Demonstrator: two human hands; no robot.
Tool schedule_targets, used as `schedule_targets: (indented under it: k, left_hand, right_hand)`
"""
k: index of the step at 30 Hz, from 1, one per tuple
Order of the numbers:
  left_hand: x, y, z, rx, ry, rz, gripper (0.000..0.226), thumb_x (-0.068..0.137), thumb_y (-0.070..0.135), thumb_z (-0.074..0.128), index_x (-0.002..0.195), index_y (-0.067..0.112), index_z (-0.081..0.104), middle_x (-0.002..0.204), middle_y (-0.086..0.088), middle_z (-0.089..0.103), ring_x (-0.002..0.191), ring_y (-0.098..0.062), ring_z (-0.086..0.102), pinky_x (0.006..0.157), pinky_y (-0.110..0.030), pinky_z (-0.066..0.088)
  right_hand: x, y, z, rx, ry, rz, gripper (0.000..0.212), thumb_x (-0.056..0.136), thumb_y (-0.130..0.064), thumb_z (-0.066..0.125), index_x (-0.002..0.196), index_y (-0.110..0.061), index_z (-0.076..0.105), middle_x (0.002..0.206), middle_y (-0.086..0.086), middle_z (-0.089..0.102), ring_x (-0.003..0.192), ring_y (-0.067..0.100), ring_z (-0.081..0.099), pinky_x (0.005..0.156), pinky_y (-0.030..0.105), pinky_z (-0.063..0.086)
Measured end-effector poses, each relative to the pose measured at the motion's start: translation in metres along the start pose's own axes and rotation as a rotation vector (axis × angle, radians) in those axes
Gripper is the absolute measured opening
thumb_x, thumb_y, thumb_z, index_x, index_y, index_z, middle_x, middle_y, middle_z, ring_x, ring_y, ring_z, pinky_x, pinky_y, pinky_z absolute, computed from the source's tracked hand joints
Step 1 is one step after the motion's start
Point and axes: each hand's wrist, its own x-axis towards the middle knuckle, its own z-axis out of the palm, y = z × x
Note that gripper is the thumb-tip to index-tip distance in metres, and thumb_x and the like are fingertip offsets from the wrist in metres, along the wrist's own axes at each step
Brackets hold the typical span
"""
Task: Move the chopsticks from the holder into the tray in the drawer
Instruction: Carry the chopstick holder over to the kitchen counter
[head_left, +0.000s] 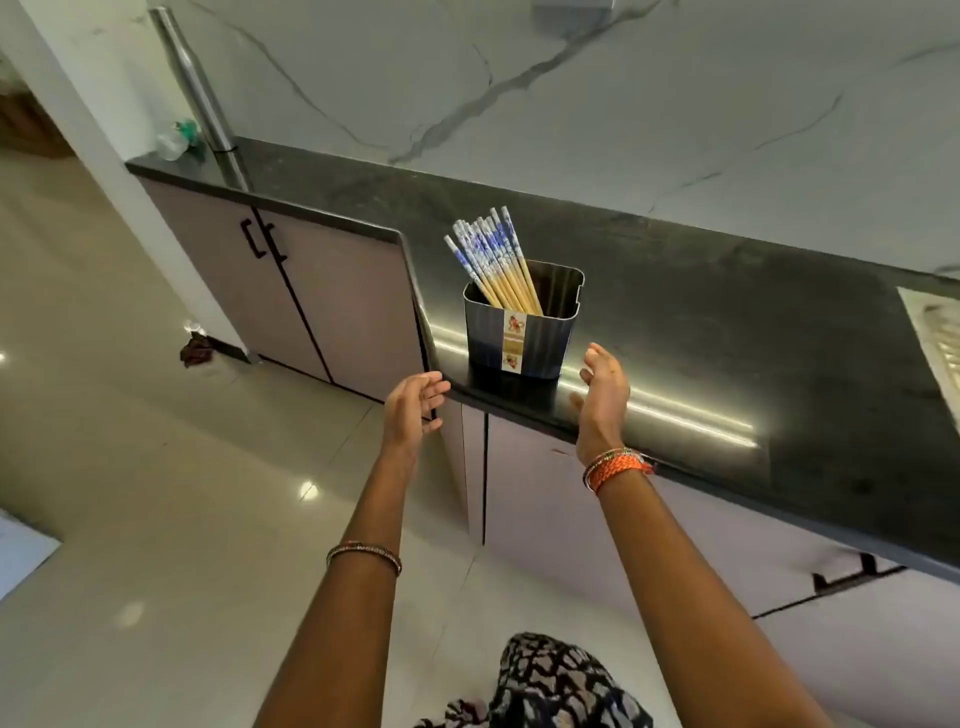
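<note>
Left hand and right hand, both spread and empty, flank the holder.

Lower ends of chopsticks hidden inside dark holder; exact count impossible where stems overlap. Label print on holder's front too small to read. Countertop cut off at right edge; pale slatted object there only partly in frame, identity unclear. Clear bottle-like item at far counter end blurred. Small dark heap on floor beside cabinet too small to identify. Both forearms cut off by bottom edge, patterned clothing too.
</note>
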Motion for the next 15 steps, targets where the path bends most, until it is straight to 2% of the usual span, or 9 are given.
schedule_targets:
  k: [2, 4, 7, 8, 10, 12, 15]
  left_hand:
    - [0.031, 0.005, 0.011, -0.044, 0.009, -0.021, 0.031, 0.091, 0.026, 0.039, 0.110, 0.013, 0.060, 0.113, -0.008, 0.063, 0.107, -0.021, 0.056, 0.077, -0.031, 0.046]
    - [0.066, 0.009, 0.024, -0.172, 0.002, -0.061, 0.031, 0.092, 0.023, 0.040, 0.113, 0.010, 0.058, 0.116, -0.007, 0.060, 0.111, -0.020, 0.054, 0.085, -0.030, 0.047]
    - [0.119, 0.013, 0.049, -0.281, -0.059, -0.120, 0.037, 0.093, 0.024, 0.038, 0.124, 0.008, 0.051, 0.117, -0.004, 0.055, 0.113, -0.017, 0.051, 0.099, -0.030, 0.040]
    - [0.134, 0.015, 0.057, -0.289, -0.085, -0.120, 0.035, 0.094, 0.026, 0.037, 0.120, 0.009, 0.055, 0.112, -0.003, 0.058, 0.108, -0.017, 0.054, 0.097, -0.030, 0.041]
    - [0.157, 0.020, 0.070, -0.251, -0.097, -0.109, 0.035, 0.095, 0.030, 0.034, 0.099, 0.017, 0.066, 0.095, 0.000, 0.068, 0.094, -0.015, 0.062, 0.085, -0.027, 0.049]
    - [0.178, 0.023, 0.081, -0.250, -0.072, -0.086, 0.042, 0.095, 0.031, 0.034, 0.085, 0.023, 0.074, 0.085, 0.007, 0.075, 0.085, -0.010, 0.068, 0.070, -0.022, 0.056]
    - [0.193, 0.026, 0.088, -0.286, -0.052, -0.056, 0.043, 0.094, 0.035, 0.034, 0.082, 0.030, 0.075, 0.085, 0.010, 0.075, 0.084, -0.006, 0.069, 0.064, -0.019, 0.055]
  right_hand:
    - [0.026, -0.002, 0.013, -0.002, 0.025, 0.015, 0.037, 0.096, -0.031, 0.045, 0.130, -0.018, 0.054, 0.121, -0.006, 0.053, 0.119, 0.014, 0.048, 0.110, 0.042, 0.039]
    - [0.057, -0.002, 0.028, 0.020, 0.025, 0.045, 0.040, 0.096, -0.035, 0.043, 0.129, -0.016, 0.055, 0.125, -0.001, 0.056, 0.121, 0.017, 0.049, 0.108, 0.042, 0.040]
    - [0.099, 0.001, 0.052, 0.108, -0.029, 0.060, 0.039, 0.093, -0.038, 0.043, 0.110, -0.012, 0.065, 0.104, 0.007, 0.064, 0.105, 0.025, 0.058, 0.097, 0.043, 0.046]
    - [0.111, 0.000, 0.060, 0.131, -0.067, 0.069, 0.041, 0.090, -0.041, 0.043, 0.105, -0.011, 0.067, 0.099, 0.010, 0.064, 0.099, 0.026, 0.059, 0.094, 0.043, 0.048]
    - [0.133, -0.001, 0.070, 0.121, -0.123, 0.114, 0.048, 0.084, -0.048, 0.042, 0.098, -0.011, 0.069, 0.096, 0.013, 0.065, 0.093, 0.027, 0.061, 0.091, 0.043, 0.050]
    - [0.157, -0.005, 0.076, 0.119, -0.160, 0.149, 0.046, 0.086, -0.048, 0.042, 0.091, -0.013, 0.072, 0.089, 0.009, 0.070, 0.086, 0.022, 0.065, 0.084, 0.039, 0.053]
    - [0.191, -0.005, 0.088, 0.158, -0.252, 0.181, 0.044, 0.090, -0.042, 0.044, 0.068, -0.023, 0.077, 0.066, -0.005, 0.072, 0.062, 0.008, 0.069, 0.058, 0.022, 0.056]
